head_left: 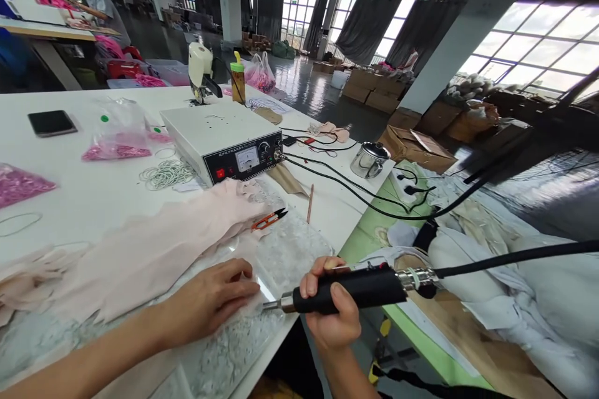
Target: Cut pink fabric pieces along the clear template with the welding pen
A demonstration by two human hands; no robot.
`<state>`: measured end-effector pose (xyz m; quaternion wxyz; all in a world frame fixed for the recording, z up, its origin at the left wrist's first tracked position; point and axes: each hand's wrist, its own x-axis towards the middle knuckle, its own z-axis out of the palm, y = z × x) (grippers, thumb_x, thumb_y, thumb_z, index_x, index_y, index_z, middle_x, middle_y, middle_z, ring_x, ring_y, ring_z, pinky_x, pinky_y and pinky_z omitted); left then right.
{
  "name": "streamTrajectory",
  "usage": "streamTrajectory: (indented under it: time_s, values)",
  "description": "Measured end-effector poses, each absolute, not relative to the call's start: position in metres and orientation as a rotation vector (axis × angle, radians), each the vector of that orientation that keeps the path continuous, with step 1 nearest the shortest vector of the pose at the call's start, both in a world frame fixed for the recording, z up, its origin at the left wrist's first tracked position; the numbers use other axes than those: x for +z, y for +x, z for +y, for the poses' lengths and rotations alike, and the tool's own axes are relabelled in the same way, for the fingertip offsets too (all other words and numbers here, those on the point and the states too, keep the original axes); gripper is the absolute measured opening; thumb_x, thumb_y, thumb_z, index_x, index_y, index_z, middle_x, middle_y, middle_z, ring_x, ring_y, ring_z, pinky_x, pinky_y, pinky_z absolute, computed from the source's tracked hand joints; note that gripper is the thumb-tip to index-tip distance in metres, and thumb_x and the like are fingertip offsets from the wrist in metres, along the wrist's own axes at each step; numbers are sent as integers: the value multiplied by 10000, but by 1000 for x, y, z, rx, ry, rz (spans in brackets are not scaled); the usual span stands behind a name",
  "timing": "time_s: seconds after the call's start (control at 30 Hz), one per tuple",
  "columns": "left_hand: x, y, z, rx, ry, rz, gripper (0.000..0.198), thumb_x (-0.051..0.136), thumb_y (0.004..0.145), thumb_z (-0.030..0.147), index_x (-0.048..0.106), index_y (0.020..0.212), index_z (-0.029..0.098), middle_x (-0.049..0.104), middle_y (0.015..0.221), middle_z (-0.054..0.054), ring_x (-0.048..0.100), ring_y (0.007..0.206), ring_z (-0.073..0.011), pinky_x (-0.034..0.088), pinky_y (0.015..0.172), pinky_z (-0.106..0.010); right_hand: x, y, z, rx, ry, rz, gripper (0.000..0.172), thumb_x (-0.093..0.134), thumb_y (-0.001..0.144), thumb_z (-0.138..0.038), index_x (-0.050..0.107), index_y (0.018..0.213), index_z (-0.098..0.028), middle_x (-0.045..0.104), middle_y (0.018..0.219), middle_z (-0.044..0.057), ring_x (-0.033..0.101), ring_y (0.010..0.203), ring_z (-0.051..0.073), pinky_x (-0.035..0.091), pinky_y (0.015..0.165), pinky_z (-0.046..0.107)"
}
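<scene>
My right hand [332, 305] is wrapped round a black handheld ultrasonic cutter [350, 290] with a metal tip and a cable at its rear. The tip points left, at the edge of the marble-patterned board [299, 243]. My left hand [215, 299] rests palm down on the board just left of the tip. Its fingers are bent and close together, and whatever lies under them is hard to make out. A clear shiny strip [266, 283] shows beside the fingertips. Pale pink fabric [154, 243] with jagged edges spreads beyond my left hand. Orange thread snips [269, 218] lie by the fabric.
A white control box [219, 131] with a dial stands behind the board. Black cables [355, 190] run from it to the right. A metal mug [369, 159] stands near the table's right edge. Rubber bands [166, 174] and a phone [51, 123] lie left. A person [96, 3] sits far left.
</scene>
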<state>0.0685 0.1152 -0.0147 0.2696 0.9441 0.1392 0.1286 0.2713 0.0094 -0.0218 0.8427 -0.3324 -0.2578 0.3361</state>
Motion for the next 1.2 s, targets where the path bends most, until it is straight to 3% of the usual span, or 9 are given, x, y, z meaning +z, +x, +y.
streamTrajectory:
  time_s: [0.17, 0.3, 0.4, 0.63, 0.87, 1.1, 1.2]
  values:
    - [5, 76, 127, 177, 2394, 288, 403, 425, 981, 127, 646, 1279, 284, 586, 1323, -69, 686, 956, -137, 516, 861, -213, -16, 266, 17, 711, -677, -530, 174, 625, 758, -379, 609, 862, -240, 541, 747, -21, 511, 462, 106, 457, 427, 263]
    - [12, 86, 134, 75, 2304, 285, 218, 516, 967, 231, 733, 979, 222, 619, 1284, -75, 689, 844, -149, 534, 742, -219, -15, 266, 20, 698, -674, -521, 166, 631, 753, -371, 598, 848, -239, 536, 746, -21, 504, 462, 107, 456, 424, 264]
    - [12, 88, 137, 49, 2262, 325, 250, 517, 980, 296, 702, 850, 189, 629, 1233, -87, 663, 773, -144, 518, 695, -234, -17, 270, 19, 680, -675, -513, 160, 628, 755, -359, 613, 858, -238, 544, 753, -17, 502, 469, 105, 457, 430, 260]
    - [10, 82, 140, 68, 2191, 366, 254, 481, 986, 267, 640, 805, 182, 667, 1191, -87, 684, 891, -175, 513, 778, -256, -23, 277, 26, 657, -645, -490, 139, 641, 754, -322, 656, 866, -243, 574, 774, -18, 513, 482, 94, 460, 448, 240]
    - [7, 84, 142, 94, 2176, 338, 240, 475, 976, 256, 633, 807, 190, 702, 1161, -58, 686, 904, -150, 508, 799, -232, -20, 269, 21, 764, -598, -503, 155, 644, 767, -335, 703, 874, -238, 593, 766, -3, 499, 473, 91, 437, 421, 227]
    - [12, 90, 140, 9, 2288, 363, 213, 518, 922, 277, 622, 766, 176, 630, 1119, -71, 577, 644, -110, 467, 625, -231, -20, 283, 13, 765, -614, -513, 147, 675, 764, -332, 709, 874, -241, 594, 771, -6, 497, 476, 90, 452, 434, 235]
    - [10, 94, 140, -52, 2349, 374, 171, 556, 885, 267, 608, 750, 177, 594, 1158, -66, 558, 614, -99, 462, 637, -240, -19, 283, 7, 763, -617, -508, 146, 675, 763, -325, 708, 882, -246, 602, 773, -6, 509, 479, 92, 466, 443, 240]
